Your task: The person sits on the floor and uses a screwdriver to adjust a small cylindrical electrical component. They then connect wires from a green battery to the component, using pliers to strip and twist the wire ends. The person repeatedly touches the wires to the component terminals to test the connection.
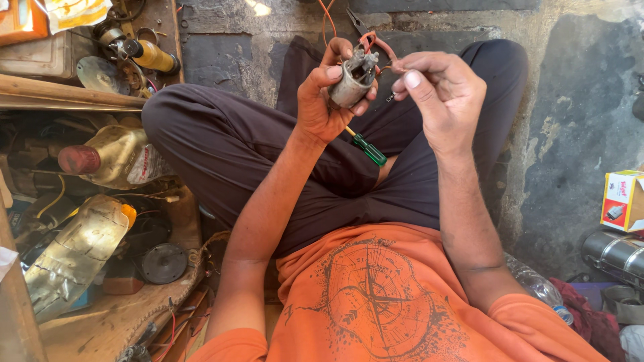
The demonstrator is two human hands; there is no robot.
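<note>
I sit cross-legged on a concrete floor in dark trousers and an orange shirt. My left hand (323, 100) is wrapped around a small grey cylindrical motor part (351, 84) held upright above my lap. Red wires (380, 44) loop from its top. My right hand (439, 90) pinches a thin wire end beside the part's top, thumb and forefinger closed on it. A green-handled screwdriver (369, 149) lies on my lap just below the left hand.
At left, a cluttered shelf holds a plastic bottle with a red cap (111, 157), a crumpled clear bottle (77, 251), a yellow-handled tool (153, 57) and a round metal disc (163, 263). At right stand a small cardboard box (622, 200), a shiny metal cylinder (614, 253) and a water bottle (540, 288).
</note>
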